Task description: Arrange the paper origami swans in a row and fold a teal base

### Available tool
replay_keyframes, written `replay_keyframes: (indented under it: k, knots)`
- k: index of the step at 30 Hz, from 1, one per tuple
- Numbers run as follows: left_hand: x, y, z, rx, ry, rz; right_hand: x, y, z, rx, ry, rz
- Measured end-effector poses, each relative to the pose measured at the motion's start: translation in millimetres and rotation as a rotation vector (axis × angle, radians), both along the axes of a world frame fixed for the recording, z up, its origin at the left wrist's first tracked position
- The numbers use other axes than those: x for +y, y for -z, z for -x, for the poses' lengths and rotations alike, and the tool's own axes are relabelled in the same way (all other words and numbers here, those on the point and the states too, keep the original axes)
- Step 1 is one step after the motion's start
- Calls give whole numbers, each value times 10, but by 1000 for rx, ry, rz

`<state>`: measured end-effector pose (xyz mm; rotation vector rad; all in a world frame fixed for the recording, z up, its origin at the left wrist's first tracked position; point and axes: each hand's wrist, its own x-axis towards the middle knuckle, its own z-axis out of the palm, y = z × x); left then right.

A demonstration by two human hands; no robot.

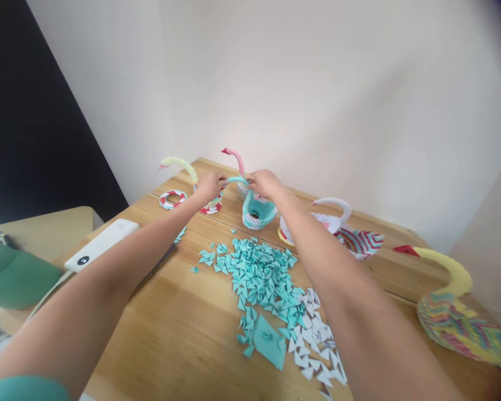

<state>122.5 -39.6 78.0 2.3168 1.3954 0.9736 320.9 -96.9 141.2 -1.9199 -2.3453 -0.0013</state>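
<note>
My left hand (212, 185) pinches the left end of a thin curved teal paper piece (237, 180). At its other end, my right hand (264, 182) has its fingers closed on it. Just below is a teal folded-paper body (258, 213) with a white rim and a hole in its middle, standing on the wooden table. Behind my hands rises a pink paper neck (236, 159) with a red beak. Nearer lies a big pile of small teal folded triangles (263, 273), with white triangles (315, 340) to its right and a flat teal sheet (269, 341) in front.
A yellow-necked paper swan (181, 162) and a red-and-white ring (173, 199) stand back left. To the right are a white-necked swan (343, 209) and a larger yellow-necked one (455, 270). A white power bank (104, 244) with a cable lies left, near a green object (19, 273).
</note>
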Motion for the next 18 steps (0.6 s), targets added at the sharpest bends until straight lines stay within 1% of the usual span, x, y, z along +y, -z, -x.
replay_keyframes:
  k: [3, 10, 18]
  knots:
    - [-18, -23, -31, -9, -7, 12, -7, 2, 26, -16, 34, 4]
    - [-14, -62, -41, -51, 21, 73, -95, -69, 110, -91, 75, 32]
    - [48, -13, -100, -123, 9, 74, -114, -77, 133, -103, 118, 28]
